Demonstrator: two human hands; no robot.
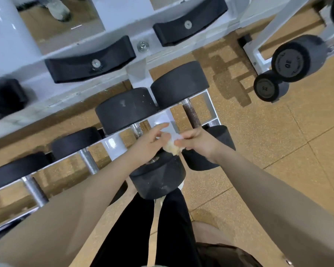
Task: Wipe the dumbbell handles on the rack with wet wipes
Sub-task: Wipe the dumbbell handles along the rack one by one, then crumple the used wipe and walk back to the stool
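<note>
**Both hands hold a wet wipe above the dumbbell rack**

The fingers (183,136) of the right hand (199,140) are curled, pinching a crumpled wet wipe (172,145). The left hand (148,145) meets it from the other side, its index finger stretched forward and the other fingers loosely bent against the same wipe. The wipe looks yellowish at the bottom and white at the top, and motion blur hides its exact outline. The two hands touch or nearly touch, held over the lowest tier of a white metal rack (114,143). Directly below them lies a black dumbbell (156,176), its handle mostly hidden by the left hand. Just to the right sits another dumbbell with a dark, rusty-looking handle (192,114). To the left, more dumbbells with silver handles (88,158) rest on the same tier. The upper tier carries empty black cradles (91,62). Well apart at upper right, two dumbbells (289,68) marked 30 and 25 sit on a second rack. Black trouser legs (135,228) stand on a cork-coloured floor (268,141)
</note>
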